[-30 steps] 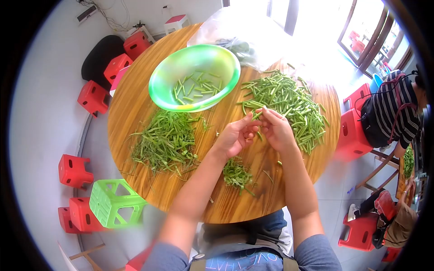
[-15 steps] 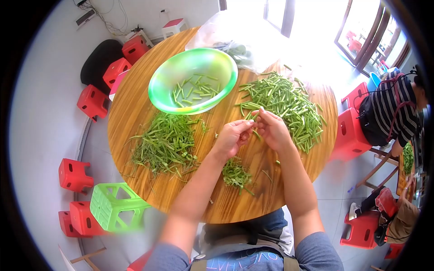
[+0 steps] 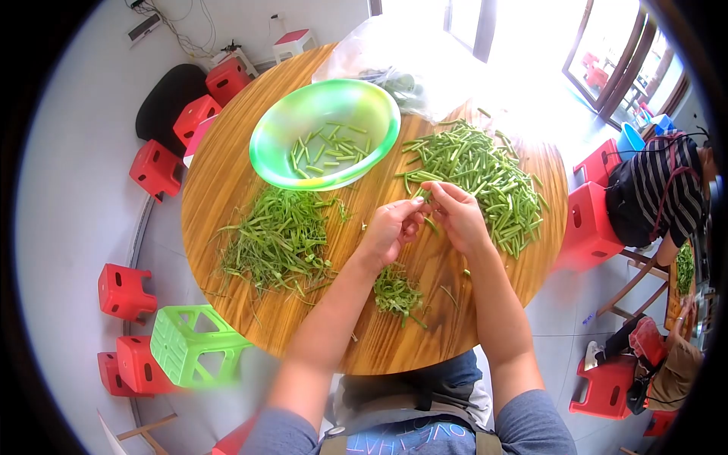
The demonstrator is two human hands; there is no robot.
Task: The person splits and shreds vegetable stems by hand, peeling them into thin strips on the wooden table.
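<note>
My left hand (image 3: 394, 231) and my right hand (image 3: 453, 212) meet over the middle of the round wooden table (image 3: 364, 318). Both are closed in a pinch on one short green stem piece (image 3: 425, 195), mostly covered by the fingers. Just beyond my right hand spreads a large pile of cut green stems (image 3: 485, 171). A green-and-yellow basin (image 3: 262, 155) stands farther back on the left, with some stem pieces (image 3: 334, 148) on its bottom. Left of my left forearm lies a heap of stringy green peelings (image 3: 277, 239). A smaller clump of peelings (image 3: 396, 290) rests between my forearms.
A clear plastic bag (image 3: 413, 76) lies at the table's back edge. Red stools (image 3: 125, 294) and a green stool (image 3: 186, 345) stand on the left. On the right, a person in a striped shirt (image 3: 663, 186) sits by red stools, with another person partly visible below.
Both hands stay almost in place, with only slight finger movement around the stem piece. The person in the striped shirt shifts a little. The piles look the same.
</note>
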